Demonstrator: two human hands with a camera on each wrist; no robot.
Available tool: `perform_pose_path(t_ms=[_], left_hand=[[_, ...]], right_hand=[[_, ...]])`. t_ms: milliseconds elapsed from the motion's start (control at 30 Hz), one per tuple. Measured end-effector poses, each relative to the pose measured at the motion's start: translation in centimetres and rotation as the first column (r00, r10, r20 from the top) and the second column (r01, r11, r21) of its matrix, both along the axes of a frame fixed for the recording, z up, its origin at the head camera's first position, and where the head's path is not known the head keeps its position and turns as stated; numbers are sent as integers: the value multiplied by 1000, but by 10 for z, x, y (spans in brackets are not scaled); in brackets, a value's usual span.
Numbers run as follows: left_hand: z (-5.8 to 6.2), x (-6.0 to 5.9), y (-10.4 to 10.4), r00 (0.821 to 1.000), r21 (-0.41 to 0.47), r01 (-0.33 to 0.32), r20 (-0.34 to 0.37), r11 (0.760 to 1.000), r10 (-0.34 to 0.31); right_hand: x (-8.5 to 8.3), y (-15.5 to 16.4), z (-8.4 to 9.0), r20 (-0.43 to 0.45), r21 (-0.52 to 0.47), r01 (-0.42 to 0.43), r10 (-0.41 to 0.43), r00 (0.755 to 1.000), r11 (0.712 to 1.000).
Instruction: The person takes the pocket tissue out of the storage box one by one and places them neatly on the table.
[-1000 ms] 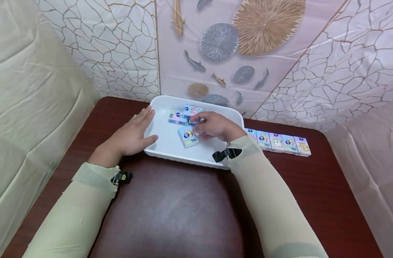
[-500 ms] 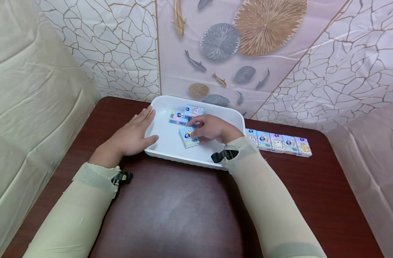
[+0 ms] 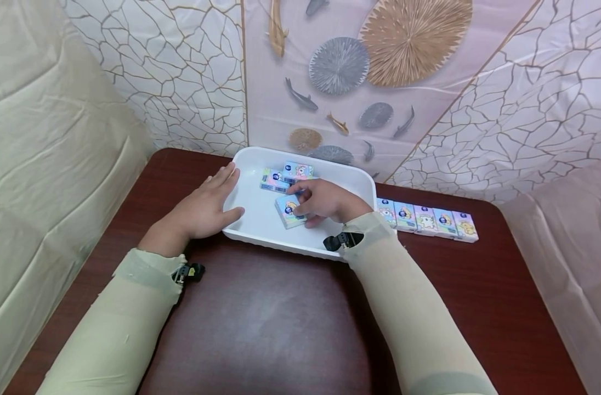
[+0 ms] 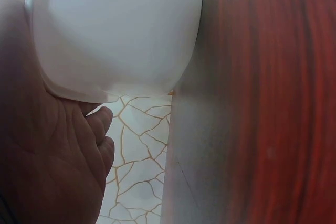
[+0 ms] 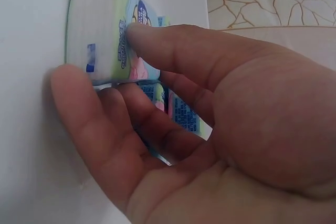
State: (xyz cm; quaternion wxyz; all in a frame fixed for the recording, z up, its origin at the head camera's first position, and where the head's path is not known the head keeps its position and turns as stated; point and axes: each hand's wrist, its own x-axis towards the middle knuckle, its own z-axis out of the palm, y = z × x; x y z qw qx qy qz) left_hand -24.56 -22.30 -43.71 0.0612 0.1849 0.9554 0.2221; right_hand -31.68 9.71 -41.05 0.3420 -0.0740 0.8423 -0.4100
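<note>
The tray (image 3: 359,181) stands on the worktop (image 3: 261,318), at its far side, close to the wall (image 3: 429,109) behind it. In the tray lie several small packs. Two packs (image 3: 285,176) lie at the far side of the tray, touching each other. One pack (image 3: 287,211) lies nearer, in the middle of the tray. The right hand (image 3: 325,202) is in the tray, just right of this near pack, with its fingers on it. The left hand (image 3: 202,211) lies on the worktop at the left of the tray and touches its left rim. To the right of the tray, on the worktop, a row of packs (image 3: 429,219) lies side by side, starting just beside the tray.
</note>
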Motion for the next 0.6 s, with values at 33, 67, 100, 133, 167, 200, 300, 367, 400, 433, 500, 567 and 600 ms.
perform_pose_path(t_ms=[33, 67, 100, 133, 167, 200, 300, 367, 400, 433, 500, 567, 600], left_hand=[[0, 0, 0, 1000, 2, 1, 0, 1000, -1], [0, 0, 0, 1000, 3, 3, 0, 1000, -3], [0, 0, 0, 1000, 5, 4, -1, 1000, -4], [0, 1, 0, 1000, 7, 5, -3, 1000, -5], [0, 1, 0, 1000, 9, 5, -5, 1000, -5], [0, 1, 0, 1000, 9, 5, -5, 1000, -5], [0, 2, 1, 1000, 9, 6, -6, 1000, -6], [0, 2, 1, 1000, 7, 8, -7, 1000, -8], [0, 2, 1, 1000, 6, 8, -8, 1000, -8], [0, 2, 0, 1000, 4, 8, -9, 1000, -8], [0, 1, 0, 1000, -1, 7, -10, 1000, -7], [1, 1, 0, 1000, -3, 6, -9, 1000, -6], [1, 2, 0, 1000, -4, 6, -9, 1000, -6]], right_hand=[[0, 0, 0, 4, -8, 2, -2, 1000, 1000], [0, 1, 0, 8, -15, 3, -3, 1000, 1000], [0, 1, 0, 12, -20, 4, -4, 1000, 1000], [0, 1, 0, 15, -26, 3, -3, 1000, 1000], [0, 1, 1, 16, -30, 1, -1, 1000, 1000], [0, 2, 1, 16, -34, -2, 3, 1000, 999], [1, 2, 3, 15, -38, -16, 17, 1000, 999], [2, 3, 4, 3, -33, -34, 34, 999, 999], [2, 3, 5, -7, -27, -44, 44, 999, 999], [3, 4, 6, -22, -13, -56, 56, 998, 998], [4, 5, 9, -52, 18, -76, 77, 996, 997], [4, 6, 13, -77, 53, -91, 95, 993, 994], [4, 7, 14, -87, 69, -95, 101, 991, 993]])
